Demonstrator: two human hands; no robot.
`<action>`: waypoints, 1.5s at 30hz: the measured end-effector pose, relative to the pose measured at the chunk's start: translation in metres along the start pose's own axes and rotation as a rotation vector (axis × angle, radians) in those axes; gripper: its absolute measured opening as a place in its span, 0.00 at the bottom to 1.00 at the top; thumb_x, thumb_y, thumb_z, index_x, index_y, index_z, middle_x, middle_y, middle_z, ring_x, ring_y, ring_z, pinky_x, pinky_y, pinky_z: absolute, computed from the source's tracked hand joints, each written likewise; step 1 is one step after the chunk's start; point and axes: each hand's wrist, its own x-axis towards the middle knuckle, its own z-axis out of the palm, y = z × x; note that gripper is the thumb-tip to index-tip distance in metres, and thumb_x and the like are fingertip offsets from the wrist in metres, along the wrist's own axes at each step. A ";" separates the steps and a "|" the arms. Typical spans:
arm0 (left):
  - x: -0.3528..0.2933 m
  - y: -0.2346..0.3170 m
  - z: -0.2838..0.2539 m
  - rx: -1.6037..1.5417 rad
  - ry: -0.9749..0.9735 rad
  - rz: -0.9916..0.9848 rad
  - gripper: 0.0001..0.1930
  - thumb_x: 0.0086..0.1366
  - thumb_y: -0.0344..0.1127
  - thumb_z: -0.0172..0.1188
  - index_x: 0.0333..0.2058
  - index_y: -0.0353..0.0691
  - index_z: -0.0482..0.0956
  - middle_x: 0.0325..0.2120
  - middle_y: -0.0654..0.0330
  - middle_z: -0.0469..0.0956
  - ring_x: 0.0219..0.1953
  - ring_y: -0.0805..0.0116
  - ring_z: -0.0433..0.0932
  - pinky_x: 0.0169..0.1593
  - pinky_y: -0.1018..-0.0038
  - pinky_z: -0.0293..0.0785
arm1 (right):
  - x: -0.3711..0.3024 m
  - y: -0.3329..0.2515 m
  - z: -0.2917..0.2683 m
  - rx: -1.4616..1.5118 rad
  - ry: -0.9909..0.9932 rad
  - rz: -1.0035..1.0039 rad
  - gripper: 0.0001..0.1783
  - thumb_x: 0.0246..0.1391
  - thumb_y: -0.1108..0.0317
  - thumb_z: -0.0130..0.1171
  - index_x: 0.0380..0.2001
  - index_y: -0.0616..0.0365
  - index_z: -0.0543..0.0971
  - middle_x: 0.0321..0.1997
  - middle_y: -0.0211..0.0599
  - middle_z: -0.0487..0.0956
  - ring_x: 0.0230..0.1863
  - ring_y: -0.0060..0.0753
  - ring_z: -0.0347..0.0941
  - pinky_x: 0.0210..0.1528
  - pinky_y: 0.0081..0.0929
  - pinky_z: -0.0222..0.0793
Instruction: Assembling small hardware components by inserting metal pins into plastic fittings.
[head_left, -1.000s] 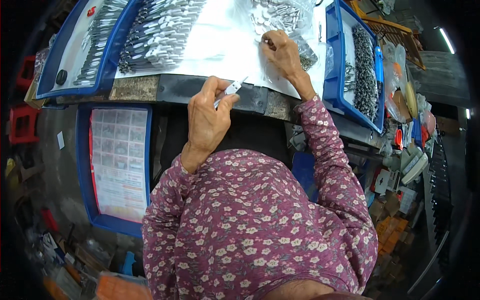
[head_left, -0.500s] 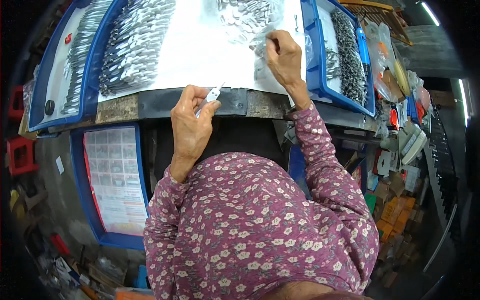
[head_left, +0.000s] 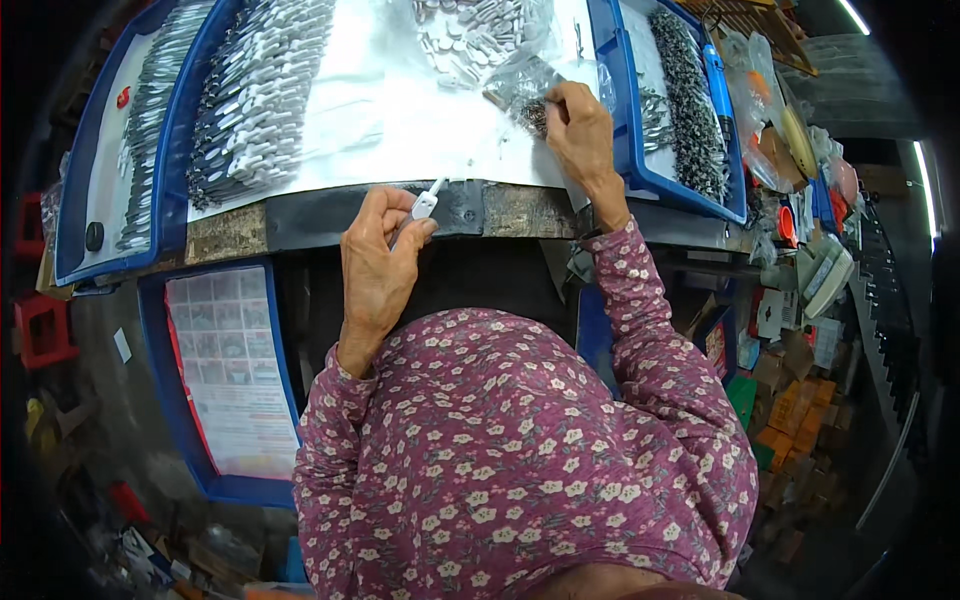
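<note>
Between thumb and fingertips, my left hand (head_left: 378,260) grips a small whitish-grey part (head_left: 425,204) with holes in its face and a thin tip pointing away to the right. It hangs over the near edge of the workbench. My right hand (head_left: 582,142) is farther off, over the white work surface, its fingertips pinched together. They touch a pile of tiny brownish pieces (head_left: 534,118) at the mouth of a clear plastic bag (head_left: 522,80). Whether a piece is between those fingers is hidden. Beyond the bag lies a heap of flat grey-white parts (head_left: 470,40).
Long rows of grey-white parts (head_left: 262,100) lie at the left, beside a blue tray (head_left: 170,150) of slim grey parts. A second blue tray (head_left: 632,150) with dark small parts stands at the right. Below the bench's left side is a blue bin (head_left: 215,490) with a printed sheet.
My right hand has come slightly nearer, and the brownish pieces now show beside its fingertips. The part in my left hand has turned a little. The whole view has shifted slightly.
</note>
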 end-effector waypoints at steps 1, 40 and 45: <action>0.000 -0.001 0.000 -0.011 -0.008 -0.014 0.05 0.54 0.23 0.54 0.30 0.33 0.68 0.21 0.61 0.74 0.23 0.81 0.70 0.25 0.84 0.65 | -0.001 0.001 -0.001 -0.001 0.000 0.002 0.05 0.43 0.75 0.54 0.27 0.63 0.74 0.29 0.46 0.75 0.29 0.46 0.73 0.32 0.33 0.68; 0.002 -0.005 0.010 -0.134 -0.116 -0.045 0.04 0.57 0.23 0.49 0.32 0.33 0.68 0.18 0.64 0.71 0.18 0.84 0.64 0.21 0.87 0.60 | -0.010 0.019 0.015 0.554 -0.102 0.299 0.06 0.48 0.73 0.51 0.23 0.65 0.73 0.17 0.25 0.69 0.18 0.13 0.62 0.20 0.12 0.57; 0.001 -0.005 0.010 -0.138 -0.113 -0.052 0.04 0.57 0.23 0.49 0.32 0.33 0.68 0.18 0.64 0.71 0.18 0.84 0.64 0.21 0.87 0.59 | -0.011 0.014 0.011 0.599 -0.129 0.335 0.05 0.48 0.73 0.52 0.24 0.65 0.72 0.18 0.26 0.69 0.17 0.12 0.61 0.18 0.11 0.55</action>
